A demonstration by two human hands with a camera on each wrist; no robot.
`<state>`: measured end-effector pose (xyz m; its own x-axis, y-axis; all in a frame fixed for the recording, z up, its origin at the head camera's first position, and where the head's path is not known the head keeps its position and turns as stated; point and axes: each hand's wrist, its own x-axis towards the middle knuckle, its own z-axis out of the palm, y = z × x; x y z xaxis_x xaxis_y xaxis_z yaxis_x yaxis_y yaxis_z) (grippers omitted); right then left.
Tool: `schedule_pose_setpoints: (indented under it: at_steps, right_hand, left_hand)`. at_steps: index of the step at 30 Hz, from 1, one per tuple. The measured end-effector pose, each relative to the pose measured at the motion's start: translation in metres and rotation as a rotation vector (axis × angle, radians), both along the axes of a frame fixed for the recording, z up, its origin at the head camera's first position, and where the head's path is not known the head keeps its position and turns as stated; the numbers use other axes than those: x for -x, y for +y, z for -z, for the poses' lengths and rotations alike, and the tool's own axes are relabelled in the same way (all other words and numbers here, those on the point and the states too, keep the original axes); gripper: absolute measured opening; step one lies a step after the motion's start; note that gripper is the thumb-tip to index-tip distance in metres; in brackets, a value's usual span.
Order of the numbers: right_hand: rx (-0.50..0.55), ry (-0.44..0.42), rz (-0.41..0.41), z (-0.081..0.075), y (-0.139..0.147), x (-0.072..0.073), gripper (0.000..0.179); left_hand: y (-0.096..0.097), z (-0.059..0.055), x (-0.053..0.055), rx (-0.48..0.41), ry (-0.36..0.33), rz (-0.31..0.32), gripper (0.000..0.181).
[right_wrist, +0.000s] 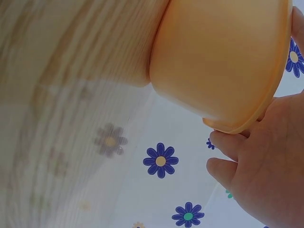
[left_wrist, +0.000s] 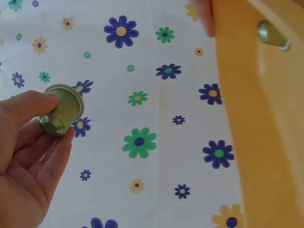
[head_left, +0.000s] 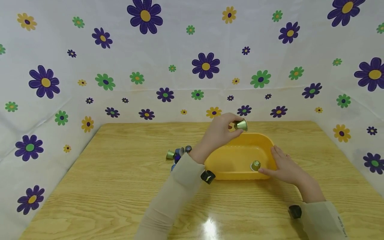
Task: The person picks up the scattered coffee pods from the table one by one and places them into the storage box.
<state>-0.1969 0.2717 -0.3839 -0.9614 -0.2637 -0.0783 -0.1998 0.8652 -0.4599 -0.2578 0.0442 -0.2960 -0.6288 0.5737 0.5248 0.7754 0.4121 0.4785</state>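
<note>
My left hand point(head_left: 220, 131) pinches a green coffee capsule point(head_left: 241, 125) between thumb and fingers, above the far rim of a yellow plastic tub point(head_left: 240, 175). In the left wrist view the held capsule point(left_wrist: 61, 109) is tilted, its wider rim facing up and away from the palm. My right hand point(head_left: 285, 166) holds the tub's right end, thumb near the front corner and fingers at the side. The right wrist view shows fingertips point(right_wrist: 225, 145) tucked under the tub's rim. Inside the tub, near its front right corner, lies another green capsule point(head_left: 256, 165).
Left of the tub, partly behind my left forearm, several capsules cluster on the wooden table point(head_left: 129, 186): a green capsule point(head_left: 170, 154), a dark capsule point(head_left: 188, 149) and blue ones. A white flowered cloth point(head_left: 180, 76) hangs behind the table and along both sides.
</note>
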Motion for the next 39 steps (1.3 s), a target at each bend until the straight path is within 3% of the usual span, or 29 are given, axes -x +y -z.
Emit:
schedule_pose_setpoints:
  at_steps: [6, 12, 16, 27, 39]
  right_hand:
    - [0.003, 0.014, -0.004, 0.001, 0.002, 0.001, 0.094]
    - [0.005, 0.019, -0.006, 0.004, 0.004, 0.002, 0.094]
    - [-0.001, 0.014, 0.005, 0.004, 0.006, 0.002, 0.094]
    - [-0.013, 0.013, 0.013, 0.007, 0.005, 0.001, 0.094]
    - [-0.002, 0.033, 0.013, 0.005, 0.005, 0.002, 0.093]
  left_hand:
    - [0.007, -0.022, 0.005, 0.035, 0.050, 0.019, 0.025]
    - [0.017, -0.027, 0.018, 0.061, 0.104, 0.020, 0.023]
    - [0.026, -0.022, 0.029, 0.075, 0.104, 0.017, 0.023]
    - [0.043, 0.002, 0.051, 0.202, 0.214, 0.071, 0.019]
    - [0.058, 0.027, 0.057, 0.435, 0.113, 0.037, 0.017]
